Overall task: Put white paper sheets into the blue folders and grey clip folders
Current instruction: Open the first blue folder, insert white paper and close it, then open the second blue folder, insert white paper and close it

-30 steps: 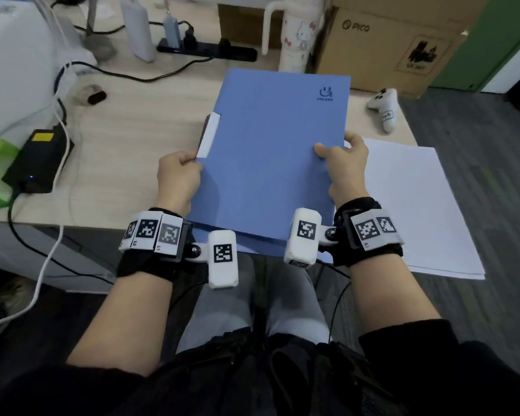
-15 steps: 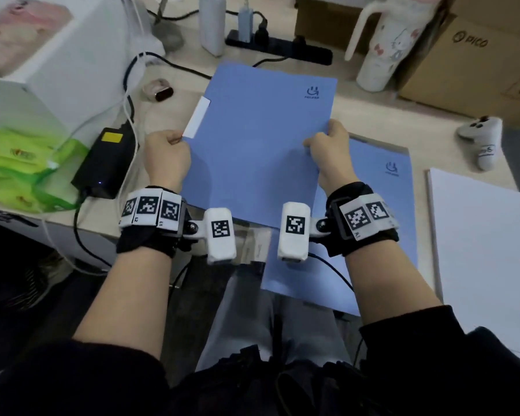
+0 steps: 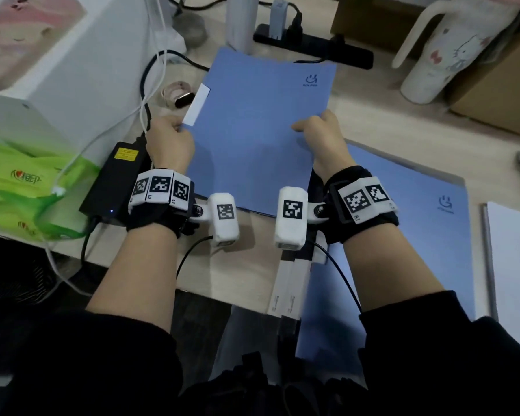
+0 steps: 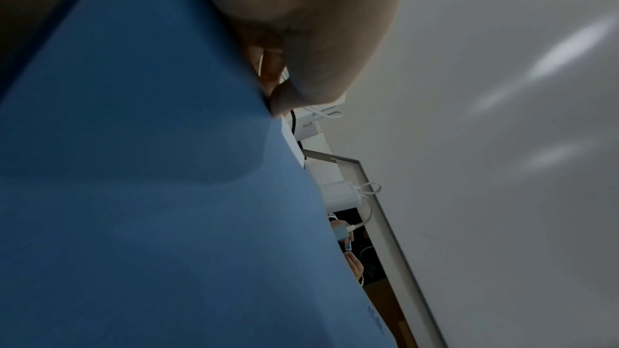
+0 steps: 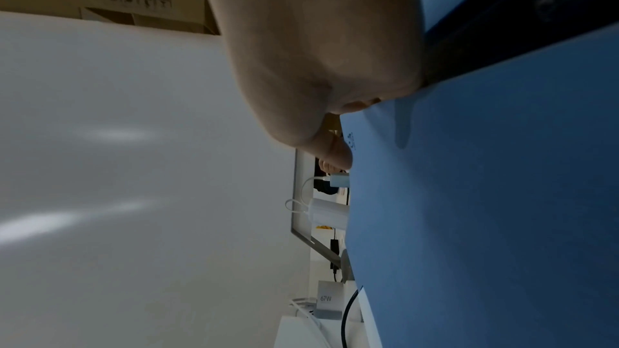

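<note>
I hold a closed blue folder (image 3: 258, 127) above the wooden desk, tilted, with a white label tab on its left edge. My left hand (image 3: 170, 139) grips the folder's left edge just below that tab. My right hand (image 3: 321, 136) grips its right edge, thumb on top. Both wrist views look up at the folder's underside (image 4: 150, 195) (image 5: 485, 208) with my left hand (image 4: 301, 36) and my right hand (image 5: 318, 49) curled at its edges. A second blue folder (image 3: 418, 235) lies flat on the desk to the right. A stack of white paper sheets (image 3: 514, 265) shows at the far right edge.
Left of the folder are a black power adapter (image 3: 114, 178), green packets (image 3: 27, 187) and a white box (image 3: 57, 64). Behind it lie a black power strip (image 3: 312, 43) and cables. A white cup (image 3: 451, 49) and a cardboard box (image 3: 499, 94) stand at the back right.
Both hands have carried the blue folder to the left, off the second blue folder and paper stack, which now lie uncovered at the right. The grips look unchanged.
</note>
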### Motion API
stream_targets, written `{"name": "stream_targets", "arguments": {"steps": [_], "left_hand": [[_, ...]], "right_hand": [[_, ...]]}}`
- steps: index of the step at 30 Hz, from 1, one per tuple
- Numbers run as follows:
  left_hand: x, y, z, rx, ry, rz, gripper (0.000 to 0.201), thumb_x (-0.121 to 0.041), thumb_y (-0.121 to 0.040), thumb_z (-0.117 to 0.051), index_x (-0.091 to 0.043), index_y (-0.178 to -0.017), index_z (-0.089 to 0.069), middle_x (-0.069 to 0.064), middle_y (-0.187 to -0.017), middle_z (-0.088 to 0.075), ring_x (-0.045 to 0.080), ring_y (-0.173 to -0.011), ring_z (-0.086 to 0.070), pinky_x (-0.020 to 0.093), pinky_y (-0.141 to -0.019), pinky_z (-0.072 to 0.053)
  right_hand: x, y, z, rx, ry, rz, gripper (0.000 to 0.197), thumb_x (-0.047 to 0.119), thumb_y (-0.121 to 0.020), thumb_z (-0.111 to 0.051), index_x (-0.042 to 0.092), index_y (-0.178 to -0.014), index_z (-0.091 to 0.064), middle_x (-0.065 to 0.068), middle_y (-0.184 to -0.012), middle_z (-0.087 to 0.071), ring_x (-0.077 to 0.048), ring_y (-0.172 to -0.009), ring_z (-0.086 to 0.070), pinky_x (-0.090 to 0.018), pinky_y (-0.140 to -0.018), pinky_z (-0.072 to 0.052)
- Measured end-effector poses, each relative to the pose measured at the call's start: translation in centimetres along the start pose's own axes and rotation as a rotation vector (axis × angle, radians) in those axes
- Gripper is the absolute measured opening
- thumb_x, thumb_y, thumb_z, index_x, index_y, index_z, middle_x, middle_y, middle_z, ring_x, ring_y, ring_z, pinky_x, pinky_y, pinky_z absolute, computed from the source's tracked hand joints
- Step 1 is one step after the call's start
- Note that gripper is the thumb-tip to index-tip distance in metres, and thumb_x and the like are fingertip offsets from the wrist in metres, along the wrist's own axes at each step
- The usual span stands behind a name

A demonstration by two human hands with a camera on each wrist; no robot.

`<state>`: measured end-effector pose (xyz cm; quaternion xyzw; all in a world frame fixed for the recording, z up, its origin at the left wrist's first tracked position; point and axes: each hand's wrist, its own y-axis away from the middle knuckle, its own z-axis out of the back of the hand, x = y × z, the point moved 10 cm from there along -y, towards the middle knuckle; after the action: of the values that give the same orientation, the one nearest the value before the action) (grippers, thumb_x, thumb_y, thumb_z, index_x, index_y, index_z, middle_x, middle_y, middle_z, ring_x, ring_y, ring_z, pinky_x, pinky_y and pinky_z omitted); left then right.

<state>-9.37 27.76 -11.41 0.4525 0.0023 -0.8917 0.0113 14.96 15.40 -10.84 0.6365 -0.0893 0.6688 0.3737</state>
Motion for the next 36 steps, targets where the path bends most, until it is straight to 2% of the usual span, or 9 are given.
{"name": "stream_targets", "arguments": {"steps": [4,8,14,20,25,26,29,34,36], "left_hand": [[0.3,-1.3,-1.1,0.023,-0.047,-0.014,0.025,0.001,-0.081,-0.039,-0.011,-0.082,-0.061,0.013,-0.085,-0.059,0.028,-0.082,-0.052,0.038,-0.082,-0.047],[0.0,-1.6,-1.2,0.001,-0.098,-0.042,0.034,0.000,-0.084,-0.039,-0.001,-0.103,-0.067,0.021,-0.102,-0.066,0.037,-0.098,-0.058,0.037,-0.086,-0.046],[-0.5,-1.8,-1.5,0.024,-0.198,-0.072,0.037,0.001,-0.086,-0.035,-0.001,-0.110,-0.063,0.025,-0.114,-0.062,0.042,-0.106,-0.055,0.039,-0.083,-0.044],[-0.3,-1.8,-2.1,0.098,-0.283,-0.007,0.031,-0.009,-0.089,-0.037,0.006,-0.107,-0.057,0.030,-0.119,-0.052,0.048,-0.112,-0.048,0.050,-0.088,-0.043],[-1.1,-0.7,-1.9,0.135,-0.327,0.004,0.037,-0.012,-0.092,-0.037,0.002,-0.125,-0.048,0.027,-0.139,-0.035,0.044,-0.129,-0.033,0.050,-0.103,-0.032],[-1.4,-0.5,-1.9,0.141,-0.313,-0.010,0.040,-0.014,-0.091,-0.037,-0.001,-0.127,-0.048,0.026,-0.139,-0.036,0.043,-0.129,-0.034,0.050,-0.104,-0.032],[-3.5,0.9,-2.0,0.179,-0.212,-0.102,0.044,-0.017,-0.089,-0.038,0.000,-0.128,-0.050,0.026,-0.137,-0.044,0.042,-0.124,-0.044,0.046,-0.103,-0.038],[-7.1,5.0,-3.1,0.318,0.057,-0.151,0.038,-0.014,-0.096,-0.043,-0.005,-0.132,-0.050,0.008,-0.141,-0.047,0.021,-0.128,-0.047,0.028,-0.107,-0.037],[-8.3,7.0,-3.5,0.371,0.111,-0.167,0.034,-0.016,-0.096,-0.045,-0.006,-0.127,-0.055,0.006,-0.130,-0.055,0.012,-0.115,-0.053,0.022,-0.098,-0.041]], "right_hand": [[-0.4,-1.4,0.0,-0.019,0.043,-0.039,0.049,0.008,-0.088,-0.049,0.003,-0.135,-0.034,-0.009,-0.143,-0.035,-0.027,-0.126,-0.040,-0.041,-0.107,-0.038],[-1.0,-2.4,-0.1,-0.013,0.104,-0.062,0.045,0.009,-0.091,-0.049,0.001,-0.133,-0.035,-0.010,-0.141,-0.035,-0.027,-0.125,-0.040,-0.033,-0.096,-0.037],[-1.4,-2.1,-0.4,0.010,0.130,-0.073,0.052,0.015,-0.091,-0.054,0.002,-0.137,-0.033,-0.008,-0.143,-0.036,-0.024,-0.129,-0.039,-0.035,-0.107,-0.037],[-0.7,-1.6,0.4,0.004,0.058,-0.036,0.027,0.011,-0.090,-0.057,0.005,-0.114,-0.045,-0.013,-0.127,-0.052,-0.016,-0.095,-0.046,-0.028,-0.090,-0.043],[-0.4,-0.7,1.0,-0.004,0.025,-0.046,0.015,0.007,-0.088,-0.057,0.011,-0.081,-0.045,-0.001,-0.083,-0.047,-0.016,-0.074,-0.048,-0.028,-0.073,-0.043],[-0.2,-0.3,1.0,0.013,0.029,-0.033,0.008,0.008,-0.087,-0.058,0.007,-0.088,-0.050,-0.005,-0.091,-0.052,-0.021,-0.081,-0.053,-0.029,-0.075,-0.044],[0.4,0.9,1.6,0.021,0.058,-0.003,0.047,0.009,-0.090,-0.056,-0.004,-0.133,-0.044,-0.015,-0.138,-0.048,-0.029,-0.128,-0.047,-0.035,-0.104,-0.042],[1.3,3.6,2.9,0.097,0.065,0.066,0.036,0.011,-0.092,-0.055,0.004,-0.127,-0.055,-0.009,-0.122,-0.059,-0.024,-0.106,-0.063,-0.026,-0.084,-0.047],[1.7,4.9,3.5,0.129,0.100,0.099,0.032,0.011,-0.092,-0.055,0.006,-0.123,-0.058,-0.010,-0.123,-0.062,-0.021,-0.095,-0.067,-0.025,-0.079,-0.047]]}}
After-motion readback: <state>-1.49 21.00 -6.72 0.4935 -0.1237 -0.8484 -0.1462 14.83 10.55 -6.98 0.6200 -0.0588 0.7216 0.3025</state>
